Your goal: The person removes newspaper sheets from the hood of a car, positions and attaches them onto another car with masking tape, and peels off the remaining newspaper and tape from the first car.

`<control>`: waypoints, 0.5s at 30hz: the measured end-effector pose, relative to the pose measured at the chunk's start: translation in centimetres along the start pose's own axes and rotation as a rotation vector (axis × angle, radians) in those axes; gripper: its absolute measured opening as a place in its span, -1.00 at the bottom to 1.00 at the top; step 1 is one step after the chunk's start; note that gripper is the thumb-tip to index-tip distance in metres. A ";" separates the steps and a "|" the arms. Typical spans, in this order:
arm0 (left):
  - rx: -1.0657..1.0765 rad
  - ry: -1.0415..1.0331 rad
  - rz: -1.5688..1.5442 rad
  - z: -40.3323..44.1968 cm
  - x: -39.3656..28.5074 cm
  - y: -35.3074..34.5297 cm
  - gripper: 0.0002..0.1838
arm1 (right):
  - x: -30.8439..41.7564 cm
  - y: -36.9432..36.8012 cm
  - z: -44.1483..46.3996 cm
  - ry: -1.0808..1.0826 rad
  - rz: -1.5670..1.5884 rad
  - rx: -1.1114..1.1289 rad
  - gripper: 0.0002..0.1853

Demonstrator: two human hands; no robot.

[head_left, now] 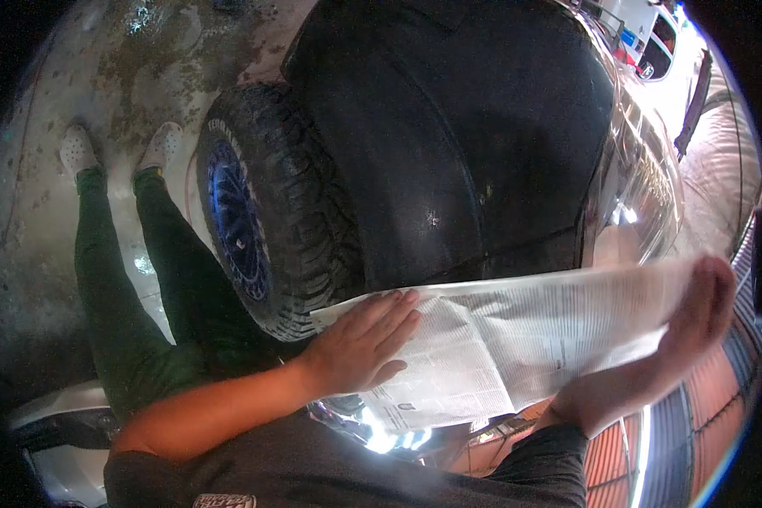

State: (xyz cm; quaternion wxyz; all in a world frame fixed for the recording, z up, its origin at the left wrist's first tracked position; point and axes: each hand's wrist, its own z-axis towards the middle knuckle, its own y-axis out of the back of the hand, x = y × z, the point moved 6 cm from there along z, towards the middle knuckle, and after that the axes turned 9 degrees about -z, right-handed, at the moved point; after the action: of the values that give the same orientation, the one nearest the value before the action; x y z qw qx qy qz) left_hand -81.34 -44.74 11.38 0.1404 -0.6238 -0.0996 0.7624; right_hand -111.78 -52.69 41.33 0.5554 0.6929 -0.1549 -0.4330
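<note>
A creased sheet of newspaper (pixel 516 339) lies stretched along the lower edge of a dark vehicle panel (pixel 449 144). My left hand (pixel 360 339) rests flat on the sheet's left end, fingers extended and close to each other. At the sheet's right end is my right hand (pixel 707 300), raised and blurred by motion; whether its fingers grip the paper cannot be made out. Shiny clear plastic film (pixel 643 169) covers the part of the vehicle to the right of the dark panel.
A large tyre (pixel 305 203) with a blue-lit wheel stands left of the panel. Wet concrete floor (pixel 42 279) lies beyond my legs and light clogs (pixel 78 151). Part of another vehicle (pixel 68 406) shows at lower left. A white vehicle (pixel 665 42) stands at upper right.
</note>
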 end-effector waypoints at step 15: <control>-0.003 -0.033 0.047 -0.2 -0.2 -0.4 -0.06 | 0.2 0.5 0.4 -0.064 -0.049 -0.066 -0.83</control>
State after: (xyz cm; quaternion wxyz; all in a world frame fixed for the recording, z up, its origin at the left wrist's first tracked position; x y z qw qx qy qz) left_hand -81.09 -44.42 11.64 0.1199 -0.6135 -0.0883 0.7755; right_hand -111.86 -53.31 41.69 0.5620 0.6634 -0.1411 -0.4734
